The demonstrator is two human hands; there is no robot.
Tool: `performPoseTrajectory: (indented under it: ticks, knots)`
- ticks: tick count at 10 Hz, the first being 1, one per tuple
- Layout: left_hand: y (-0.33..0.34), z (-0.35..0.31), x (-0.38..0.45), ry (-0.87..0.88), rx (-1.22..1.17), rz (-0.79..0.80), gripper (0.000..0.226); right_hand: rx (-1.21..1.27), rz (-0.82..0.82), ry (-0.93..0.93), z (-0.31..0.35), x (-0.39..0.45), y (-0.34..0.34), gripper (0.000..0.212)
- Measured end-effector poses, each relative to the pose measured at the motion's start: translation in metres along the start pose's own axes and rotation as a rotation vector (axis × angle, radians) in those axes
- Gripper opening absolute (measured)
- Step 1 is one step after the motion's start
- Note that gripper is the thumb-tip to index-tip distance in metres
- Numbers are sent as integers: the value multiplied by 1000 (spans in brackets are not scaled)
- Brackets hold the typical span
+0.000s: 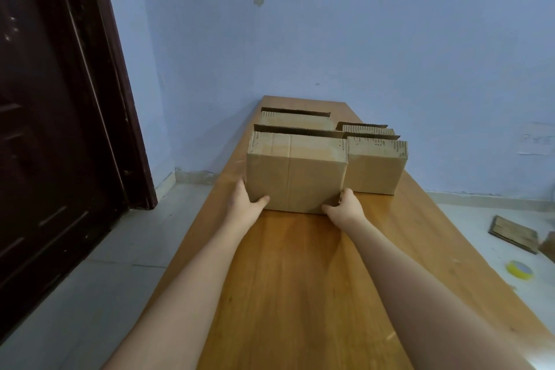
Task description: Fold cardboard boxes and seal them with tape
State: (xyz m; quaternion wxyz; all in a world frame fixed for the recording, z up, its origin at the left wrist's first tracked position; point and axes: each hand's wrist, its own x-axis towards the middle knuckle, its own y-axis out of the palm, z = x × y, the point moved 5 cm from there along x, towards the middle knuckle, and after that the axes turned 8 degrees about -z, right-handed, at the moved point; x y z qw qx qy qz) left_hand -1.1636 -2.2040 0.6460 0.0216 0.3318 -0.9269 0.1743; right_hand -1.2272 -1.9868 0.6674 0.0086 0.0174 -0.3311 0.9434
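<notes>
A folded brown cardboard box point(295, 171) stands on the wooden table point(300, 279), its top flaps up and open. My left hand point(246, 204) holds its lower left corner, thumb on the front face. My right hand point(345, 207) grips its lower right corner with curled fingers. Three more folded boxes stand close by: one to the right point(375, 168), one behind point(295, 120) and one at the back right point(368, 128). A yellow tape roll point(520, 270) lies on the floor at the right.
A dark door point(60, 99) stands at the left. The table's far end meets a blue wall point(330, 39). Flat cardboard pieces point(513, 234) lie on the floor to the right of the table.
</notes>
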Motion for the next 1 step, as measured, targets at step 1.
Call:
performPoseTrajectory:
  ticks: [1]
  knots:
    - [-13,-10,-7,-26,192,-58,75,-65,-9,23,7,-13,-13,50]
